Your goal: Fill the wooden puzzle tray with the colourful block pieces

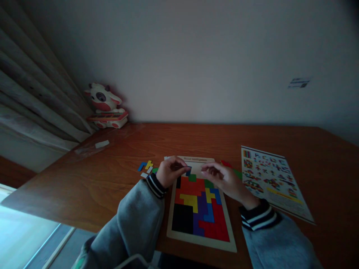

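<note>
Between the thumb and fingers of my left hand [171, 171] is a small blue puzzle piece [189, 172], held over the upper part of a wooden puzzle board [202, 243]. My right hand [221, 177] hovers at the board's upper right, its fingers curved and apart, with nothing visible in them. Red, orange, yellow, purple, green and blue pieces lie fitted together in the frame. A black area [182, 218] of bare base shows at the lower left, and a smaller one at the upper left.
Loose blue [142, 166] and yellow [149, 164] pieces lie left of the board, beside pale ones. A printed pattern sheet [276, 183] rests on the table [179, 140] at right. A cow toy [108, 108] stands back left, near clear plastic film [89, 148] and a curtain [36, 82].
</note>
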Available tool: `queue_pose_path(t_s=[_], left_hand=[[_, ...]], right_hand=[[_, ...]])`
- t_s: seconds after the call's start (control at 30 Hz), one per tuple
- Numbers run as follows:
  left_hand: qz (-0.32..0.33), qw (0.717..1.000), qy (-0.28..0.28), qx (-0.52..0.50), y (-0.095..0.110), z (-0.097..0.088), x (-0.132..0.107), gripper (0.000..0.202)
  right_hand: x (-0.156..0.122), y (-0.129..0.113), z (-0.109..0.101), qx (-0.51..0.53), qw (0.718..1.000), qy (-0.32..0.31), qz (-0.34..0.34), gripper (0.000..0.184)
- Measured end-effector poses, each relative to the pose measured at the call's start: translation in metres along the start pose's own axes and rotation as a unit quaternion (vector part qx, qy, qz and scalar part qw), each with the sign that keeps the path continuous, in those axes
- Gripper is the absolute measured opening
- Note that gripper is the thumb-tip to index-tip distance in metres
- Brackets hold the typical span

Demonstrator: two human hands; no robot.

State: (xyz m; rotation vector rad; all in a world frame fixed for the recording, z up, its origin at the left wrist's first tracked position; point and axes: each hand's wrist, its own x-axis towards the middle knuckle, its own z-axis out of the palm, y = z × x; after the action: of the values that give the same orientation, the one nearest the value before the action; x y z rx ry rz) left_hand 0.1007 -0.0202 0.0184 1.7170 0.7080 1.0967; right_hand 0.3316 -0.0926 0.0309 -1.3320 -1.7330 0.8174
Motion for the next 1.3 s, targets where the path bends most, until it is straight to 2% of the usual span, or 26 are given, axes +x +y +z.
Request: queue_pose_path(t_s=[0.13,0.27,0.37,0.47,0.57,0.7,0.87,0.97,1.13,1.3], left_hand=[[-0.024,0.999,-0.020,0.019,0.004,0.018,-0.008,0.035],[-0.026,0.998,-0.031,0.050,0.000,0.021,-0.011,0.037],[0.053,0.983,-0.060,0.163,0.001,0.016,-0.010,0.029],[0.173,0.939,-0.126,0.269,0.001,0.012,-0.009,0.022],[0.231,0.907,-0.185,0.300,-0.002,0.011,-0.009,0.022],[0.241,0.893,-0.217,0.312,-0.006,0.013,-0.011,0.021],[0.239,0.894,-0.217,0.312,-0.007,0.013,-0.011,0.019],[0.236,0.894,-0.217,0.313,-0.006,0.013,-0.012,0.018],[0.238,0.895,-0.213,0.311,-0.006,0.014,-0.012,0.016],[0.238,0.892,-0.220,0.315,-0.008,0.013,-0.012,0.018]], right_hand=[[-0.001,-0.012,0.017,0.017,0.998,-0.061,-0.012,0.026],[-0.001,-0.005,0.016,0.014,0.999,-0.037,0.004,0.024],[0.000,0.012,0.001,-0.001,0.999,-0.023,0.025,0.031],[0.000,0.032,-0.018,-0.032,0.998,-0.017,0.043,0.030],[-0.002,0.045,-0.029,-0.043,0.996,-0.038,0.064,0.031],[-0.005,0.046,-0.029,-0.050,0.995,-0.056,0.058,0.032],[-0.004,0.041,-0.026,-0.115,0.992,-0.046,0.026,0.029],[-0.005,0.040,-0.025,-0.116,0.992,-0.040,0.033,0.029],[-0.006,0.038,-0.025,-0.123,0.990,-0.068,0.033,0.029],[-0.005,0.035,-0.026,-0.110,0.992,-0.048,0.027,0.031]])
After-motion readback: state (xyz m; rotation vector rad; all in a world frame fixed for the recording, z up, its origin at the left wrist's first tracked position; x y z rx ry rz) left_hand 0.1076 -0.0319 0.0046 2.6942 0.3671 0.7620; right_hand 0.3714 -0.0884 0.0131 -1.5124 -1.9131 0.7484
